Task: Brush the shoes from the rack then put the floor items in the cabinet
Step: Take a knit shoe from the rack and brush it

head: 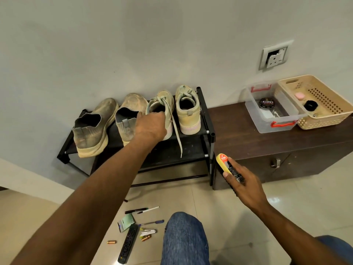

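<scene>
Down on the floor (248, 217), close by: a black remote (127, 243), a few pens (142, 210), small batteries (111, 242) and a green packet (126, 222), next to a knee in blue jeans (184, 238).

A bit farther, right hand (242, 183) curled round a yellow shoe brush (227, 166), held in the air, just in front of the dark brown cabinet (267, 142).

Farther still, left hand (152, 125) reaching to the black rack (207, 119), fingers tucked into the heel opening of a pale green laced shoe (162, 104), gripping it. Three more dusty shoes on the same top shelf.

On the cabinet top, a clear box (267, 127) with a polish tin (266, 102) inside, touching a tan basket (324, 119). Behind, a wall socket (274, 56).
</scene>
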